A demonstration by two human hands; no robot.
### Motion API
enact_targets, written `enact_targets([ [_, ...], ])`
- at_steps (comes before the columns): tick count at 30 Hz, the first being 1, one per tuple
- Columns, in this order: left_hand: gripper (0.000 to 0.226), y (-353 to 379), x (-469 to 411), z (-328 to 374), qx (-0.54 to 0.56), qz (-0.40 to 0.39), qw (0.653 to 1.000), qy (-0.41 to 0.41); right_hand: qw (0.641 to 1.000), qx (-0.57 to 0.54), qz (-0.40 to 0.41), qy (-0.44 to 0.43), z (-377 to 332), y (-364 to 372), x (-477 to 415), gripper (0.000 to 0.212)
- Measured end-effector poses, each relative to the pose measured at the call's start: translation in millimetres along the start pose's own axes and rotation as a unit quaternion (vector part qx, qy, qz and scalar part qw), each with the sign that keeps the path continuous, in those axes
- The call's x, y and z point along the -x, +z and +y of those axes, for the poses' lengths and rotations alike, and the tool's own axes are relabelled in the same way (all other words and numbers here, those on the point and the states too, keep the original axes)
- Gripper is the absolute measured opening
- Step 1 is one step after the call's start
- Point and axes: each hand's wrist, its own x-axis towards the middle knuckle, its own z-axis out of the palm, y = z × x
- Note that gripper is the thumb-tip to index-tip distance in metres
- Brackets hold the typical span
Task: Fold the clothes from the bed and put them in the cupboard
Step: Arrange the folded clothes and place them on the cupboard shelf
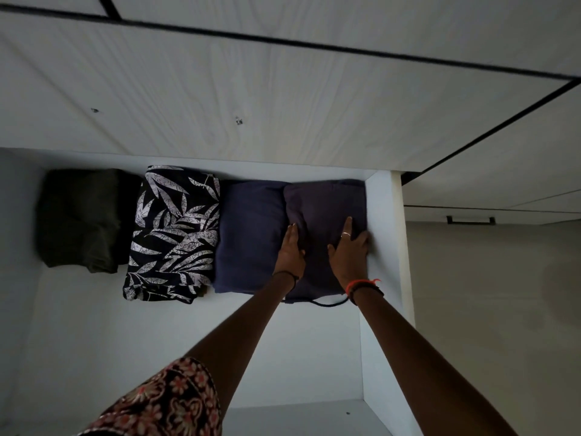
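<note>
Status: fourth folded piece at its place on the cupboard shelf [94,325].
I read left hand [290,250] and right hand [349,247] pressing flat on the purple garment [323,202], fingers straight and gripping nothing. It lies against the side wall [382,247], beside the folded navy garment [248,234], leaf-print garment [176,231] and green garment [78,218]. The bed is out of view, so I cannot tell what remains.

Folded dark purple garment [327,202] rightmost on cupboard shelf [94,325]
</note>
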Motion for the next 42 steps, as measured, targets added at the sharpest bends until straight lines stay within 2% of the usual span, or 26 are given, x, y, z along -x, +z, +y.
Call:
enact_targets([
  [6,0.058,-14.9,46.1,5.9,0.011,0.03,0.999,-0.004,1.0,0.014,-0.004,-0.02,2.0,-12.9,46.7,0.068],
  [11,0.052,-50.7,99.9,1.6,-0.023,0.077,0.997,-0.019,0.997,0.04,-0.035,-0.055,-16.8,-24.5,102.1,0.057],
  [19,0.052,-118.0,212.9,-4.4,-0.078,0.18,0.978,-0.07,0.982,0.042,-0.039,-0.179,-77.1,-44.7,204.4,0.053],
  [23,0.052,-144.9,269.6,-9.5,-0.076,0.233,0.963,-0.108,0.969,0.049,-0.084,-0.227,-107.5,-56.0,250.2,0.051],
  [31,0.054,-203.4,386.3,-29.9,-0.012,0.346,0.921,-0.178,0.929,0.058,-0.121,-0.345,-159.3,-64.4,338.1,0.045],
  [40,0.051,-260.5,545.5,-96.0,0.089,0.5,0.824,-0.251,0.852,0.103,-0.163,-0.487,-224.7,-32.9,485.7,0.043],
  [42,0.053,-265.4,589.9,-118.0,0.112,0.531,0.796,-0.268,0.825,0.117,-0.175,-0.524,-240.2,-19.9,534.0,0.044],
])
